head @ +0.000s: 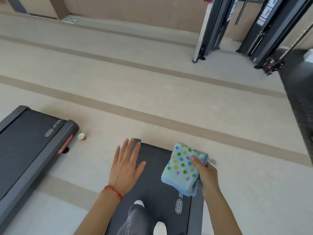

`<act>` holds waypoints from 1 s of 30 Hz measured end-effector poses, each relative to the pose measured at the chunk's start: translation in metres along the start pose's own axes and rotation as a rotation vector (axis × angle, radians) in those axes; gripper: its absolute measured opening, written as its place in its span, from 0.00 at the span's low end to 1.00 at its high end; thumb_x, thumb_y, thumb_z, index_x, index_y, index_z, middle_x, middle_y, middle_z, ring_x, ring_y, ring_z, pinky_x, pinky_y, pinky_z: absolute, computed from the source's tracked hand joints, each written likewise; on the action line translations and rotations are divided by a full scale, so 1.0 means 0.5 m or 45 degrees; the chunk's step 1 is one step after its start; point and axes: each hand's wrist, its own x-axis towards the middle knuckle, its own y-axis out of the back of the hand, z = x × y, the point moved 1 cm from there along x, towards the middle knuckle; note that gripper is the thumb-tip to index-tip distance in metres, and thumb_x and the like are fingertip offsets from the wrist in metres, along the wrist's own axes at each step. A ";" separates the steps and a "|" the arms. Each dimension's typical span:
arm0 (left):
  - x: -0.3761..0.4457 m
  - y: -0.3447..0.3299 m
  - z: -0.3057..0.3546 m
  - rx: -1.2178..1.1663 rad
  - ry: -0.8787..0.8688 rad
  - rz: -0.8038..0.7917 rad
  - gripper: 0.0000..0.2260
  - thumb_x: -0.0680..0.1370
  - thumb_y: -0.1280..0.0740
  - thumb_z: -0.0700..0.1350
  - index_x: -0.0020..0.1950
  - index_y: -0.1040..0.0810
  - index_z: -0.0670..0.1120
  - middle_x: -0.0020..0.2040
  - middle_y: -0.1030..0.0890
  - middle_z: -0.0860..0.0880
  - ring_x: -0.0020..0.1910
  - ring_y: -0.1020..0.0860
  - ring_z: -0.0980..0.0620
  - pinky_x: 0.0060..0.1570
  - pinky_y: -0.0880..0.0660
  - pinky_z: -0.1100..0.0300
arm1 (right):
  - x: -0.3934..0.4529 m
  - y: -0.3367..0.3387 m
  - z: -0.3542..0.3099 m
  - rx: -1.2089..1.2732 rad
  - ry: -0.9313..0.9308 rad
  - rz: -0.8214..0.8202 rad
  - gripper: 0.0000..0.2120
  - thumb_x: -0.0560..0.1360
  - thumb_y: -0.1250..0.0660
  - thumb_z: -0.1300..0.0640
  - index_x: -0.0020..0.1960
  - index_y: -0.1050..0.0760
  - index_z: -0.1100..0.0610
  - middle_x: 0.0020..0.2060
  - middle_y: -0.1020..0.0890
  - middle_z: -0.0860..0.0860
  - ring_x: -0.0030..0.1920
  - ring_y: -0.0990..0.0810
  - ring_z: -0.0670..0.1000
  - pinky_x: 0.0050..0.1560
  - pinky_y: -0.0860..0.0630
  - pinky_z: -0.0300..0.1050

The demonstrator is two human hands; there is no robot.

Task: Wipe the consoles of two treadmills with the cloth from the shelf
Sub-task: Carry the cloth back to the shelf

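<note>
My right hand (207, 177) grips a folded light-blue cloth (183, 168) with coloured dots, held in the air over the rear end of a dark treadmill deck (157, 189). My left hand (126, 165) hovers beside it with fingers spread and nothing in it; a red cord sits on the wrist. My legs and white shoes stand on this treadmill's belt. A second treadmill deck (25, 150) lies at the left, also seen from its rear end. No console is in view.
A small paper cup (82, 137) stands on the beige floor between the two treadmills. Tall dark gym machine frames (213, 29) rise at the upper right, with a black mat (298, 102) along the right edge. Striped open floor stretches ahead.
</note>
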 end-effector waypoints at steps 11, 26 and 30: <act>0.375 -0.102 -0.134 -0.008 -0.079 -0.077 0.25 0.81 0.52 0.58 0.71 0.38 0.43 0.70 0.33 0.40 0.71 0.41 0.43 0.69 0.48 0.49 | 0.300 -0.195 -0.151 -0.008 -0.020 0.055 0.05 0.69 0.27 0.59 0.43 0.22 0.58 0.41 0.17 0.55 0.42 0.18 0.56 0.46 0.21 0.52; 0.862 -0.183 -0.196 -0.013 -0.106 -0.059 0.26 0.81 0.54 0.58 0.71 0.37 0.43 0.70 0.34 0.40 0.71 0.40 0.42 0.68 0.45 0.47 | 0.644 -0.344 -0.428 -0.013 0.028 0.079 0.03 0.71 0.29 0.59 0.44 0.22 0.57 0.40 0.17 0.53 0.40 0.18 0.54 0.41 0.21 0.48; 0.989 -0.204 -0.201 0.003 -0.064 -0.047 0.26 0.80 0.54 0.58 0.72 0.38 0.43 0.71 0.34 0.40 0.71 0.41 0.42 0.68 0.45 0.47 | 0.757 -0.376 -0.516 -0.045 0.041 0.070 0.04 0.71 0.28 0.59 0.44 0.22 0.56 0.41 0.17 0.53 0.41 0.18 0.54 0.41 0.21 0.49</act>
